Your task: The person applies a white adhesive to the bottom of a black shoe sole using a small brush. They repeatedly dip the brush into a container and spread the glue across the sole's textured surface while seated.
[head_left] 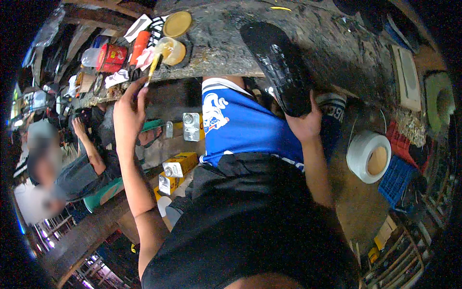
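My left hand (130,103) is closed round the handle of a small brush (153,68), whose yellowish, coated bristles point up at the left side of a translucent tub (178,51). Amber, glue-like stuff shows inside the tub. Whether the bristles touch its rim I cannot tell. In my right hand (306,124) is a black shoe sole (274,58), gripped at its near end. The sole slants up and left over the worktop (216,43), and wet-looking shiny patches show on its face.
Behind the tub lies a round tan lid (177,24). Left of it are an orange cylinder (140,47) and a red container (112,58). Yellow tins (180,164) stand below left. A white tape roll (368,157) and blue crate (397,183) sit right. Another person (82,176) sits left.
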`<state>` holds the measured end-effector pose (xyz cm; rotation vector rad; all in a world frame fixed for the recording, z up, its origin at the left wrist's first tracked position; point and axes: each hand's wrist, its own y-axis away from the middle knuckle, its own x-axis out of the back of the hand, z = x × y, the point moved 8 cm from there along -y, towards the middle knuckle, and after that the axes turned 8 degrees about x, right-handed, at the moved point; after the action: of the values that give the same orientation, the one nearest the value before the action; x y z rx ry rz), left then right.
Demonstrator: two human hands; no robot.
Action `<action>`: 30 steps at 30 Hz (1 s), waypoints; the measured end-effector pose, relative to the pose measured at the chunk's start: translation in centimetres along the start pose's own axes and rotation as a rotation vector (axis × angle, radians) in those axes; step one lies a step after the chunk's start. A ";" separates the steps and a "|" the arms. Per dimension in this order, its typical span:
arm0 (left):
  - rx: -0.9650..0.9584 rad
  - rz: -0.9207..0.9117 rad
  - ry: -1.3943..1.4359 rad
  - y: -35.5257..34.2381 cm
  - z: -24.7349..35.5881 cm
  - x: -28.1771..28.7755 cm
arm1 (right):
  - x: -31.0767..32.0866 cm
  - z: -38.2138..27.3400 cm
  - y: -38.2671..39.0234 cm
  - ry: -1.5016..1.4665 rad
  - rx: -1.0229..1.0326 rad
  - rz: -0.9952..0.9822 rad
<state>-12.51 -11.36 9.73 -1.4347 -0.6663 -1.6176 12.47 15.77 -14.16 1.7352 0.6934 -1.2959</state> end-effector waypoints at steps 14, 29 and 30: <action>-0.337 -0.612 0.499 8.3 19.7 -8.4 | 0.7 -1.0 0.4 0.522 0.171 0.028; -0.570 -0.328 0.320 6.1 21.4 -12.5 | 0.3 0.0 0.2 0.012 -0.055 -0.049; -0.602 -0.330 0.331 6.4 21.7 -12.5 | 0.4 0.0 0.1 0.084 -0.045 -0.069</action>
<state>3.91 6.64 0.99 -1.4532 -0.2306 -2.3938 12.67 15.68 -14.55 1.7511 0.8305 -1.2498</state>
